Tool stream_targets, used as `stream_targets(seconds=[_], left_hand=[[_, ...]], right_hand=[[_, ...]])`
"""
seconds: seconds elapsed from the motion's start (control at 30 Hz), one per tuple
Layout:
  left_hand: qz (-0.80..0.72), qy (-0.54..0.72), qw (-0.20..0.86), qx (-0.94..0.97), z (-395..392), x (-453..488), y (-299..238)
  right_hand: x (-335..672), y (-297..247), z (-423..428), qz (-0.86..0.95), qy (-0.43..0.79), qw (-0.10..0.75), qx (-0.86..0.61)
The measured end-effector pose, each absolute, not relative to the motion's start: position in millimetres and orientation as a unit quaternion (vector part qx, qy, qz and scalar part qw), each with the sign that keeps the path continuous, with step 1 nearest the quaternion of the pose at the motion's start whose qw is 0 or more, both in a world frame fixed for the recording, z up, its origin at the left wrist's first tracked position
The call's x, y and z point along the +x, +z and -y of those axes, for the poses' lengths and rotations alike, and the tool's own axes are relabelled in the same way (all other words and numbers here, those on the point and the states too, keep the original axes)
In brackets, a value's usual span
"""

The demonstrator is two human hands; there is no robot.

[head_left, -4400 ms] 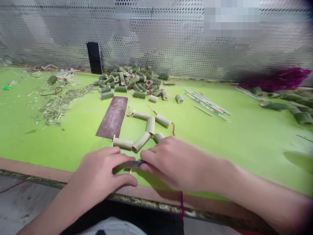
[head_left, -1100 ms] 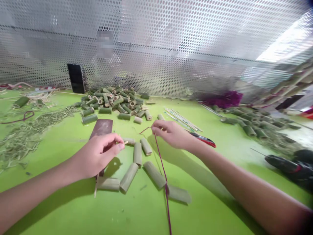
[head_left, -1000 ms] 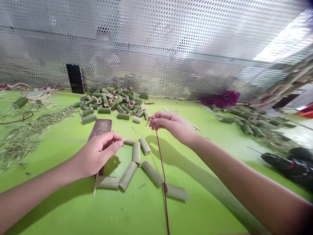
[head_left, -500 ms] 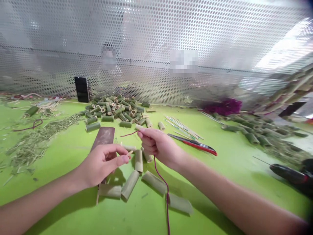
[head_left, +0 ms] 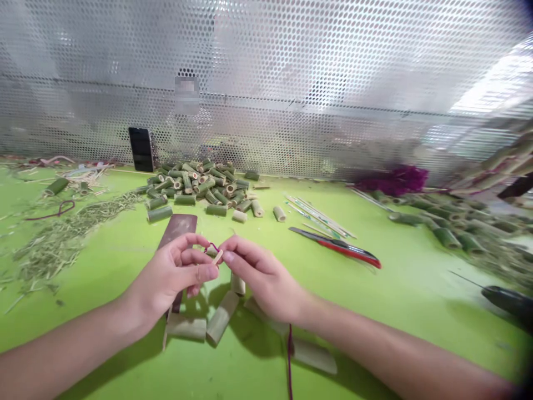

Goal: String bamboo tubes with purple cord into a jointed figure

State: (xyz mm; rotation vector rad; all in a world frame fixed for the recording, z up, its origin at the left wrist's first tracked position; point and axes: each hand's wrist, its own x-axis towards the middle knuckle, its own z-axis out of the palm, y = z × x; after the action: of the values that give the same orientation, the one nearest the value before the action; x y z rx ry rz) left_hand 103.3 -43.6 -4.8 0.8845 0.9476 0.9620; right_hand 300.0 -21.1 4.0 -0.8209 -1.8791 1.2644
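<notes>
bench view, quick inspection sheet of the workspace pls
surface: green bench, scattered with bamboo bits at left
job's things: small bamboo tube with wooden peg between the hands; bamboo tubes laid out below; tube pile behind
clutter: bamboo shavings at left; red-handled tool right of the hands
grips: left hand pinches the small tube; right hand has fingertips at it
cables: purple cord hangs below the right hand
surroundings: perforated metal screen, phone leaning against it
</notes>
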Motion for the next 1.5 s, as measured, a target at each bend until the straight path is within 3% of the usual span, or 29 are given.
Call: stream_targets(seconds=[0.2,0.33,0.53,0.67,1.23,1.5], left_hand=[[-0.389,0.408,0.746,0.354,42,103,-14],[-0.416,0.421,0.711,0.380,43,104,-12],[-0.463,0.445,0.669,0.375,36,93,-1],[-0.439,0.508,0.655,0.347,21,82,2],[-0.432,0.505,0.651,0.367,18,79,0],[-0.424,0.494,0.659,0.376,23,83,-6]], right_hand=[[302,5,21,0.750,0.481,0.349,-0.290],[304,10,21,0.750,0.482,0.328,-0.313],[310,8,6,0.552,0.731,0.244,-0.319],[314,3,-6,0.486,0.781,0.249,-0.304],[321,5,-13,0.621,0.606,0.265,-0.422],[312,7,2,0.661,0.587,0.273,-0.379]])
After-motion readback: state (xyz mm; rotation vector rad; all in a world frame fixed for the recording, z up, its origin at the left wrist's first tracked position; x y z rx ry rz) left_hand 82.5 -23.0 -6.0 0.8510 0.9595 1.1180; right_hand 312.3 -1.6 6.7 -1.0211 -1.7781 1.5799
